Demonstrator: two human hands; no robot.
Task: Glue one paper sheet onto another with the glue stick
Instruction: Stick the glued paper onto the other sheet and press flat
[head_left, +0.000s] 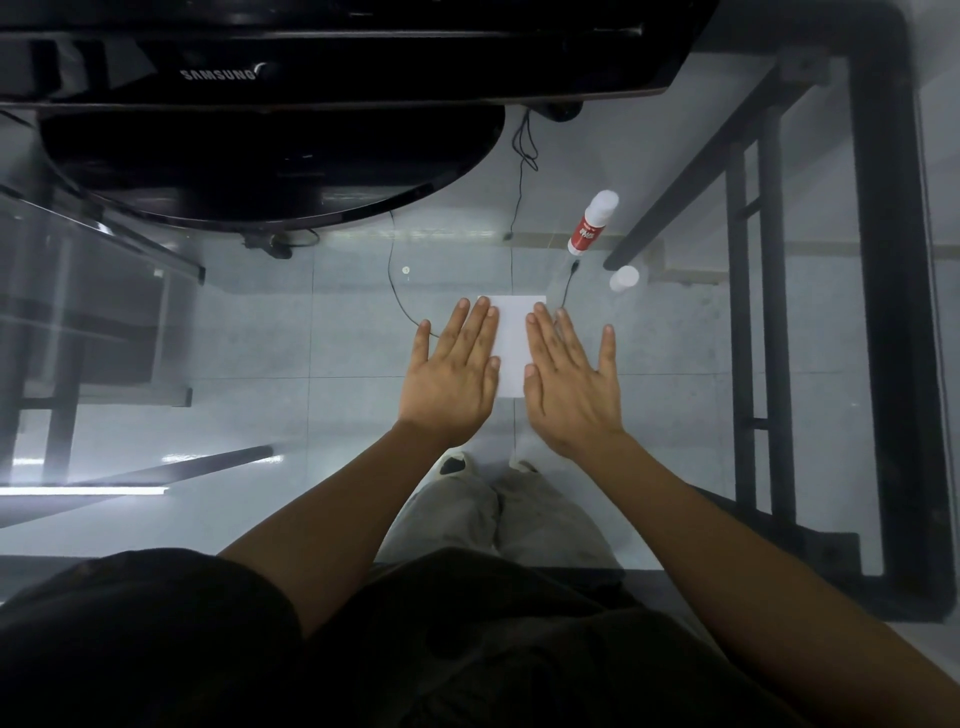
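A white paper sheet lies flat on the glass table at the middle of the view. My left hand rests palm down on its left edge, fingers spread. My right hand lies palm down on its right edge, fingers spread too. Both hands hide the sheet's sides, and I cannot tell whether a second sheet lies under it. The glue stick, white with a red label, stands beyond the paper to the right. Its white cap sits apart, just right of the paper's far corner.
A black monitor on a round black base fills the far left of the glass table. Thin black cables run from it toward the paper. The table's black frame runs along the right side.
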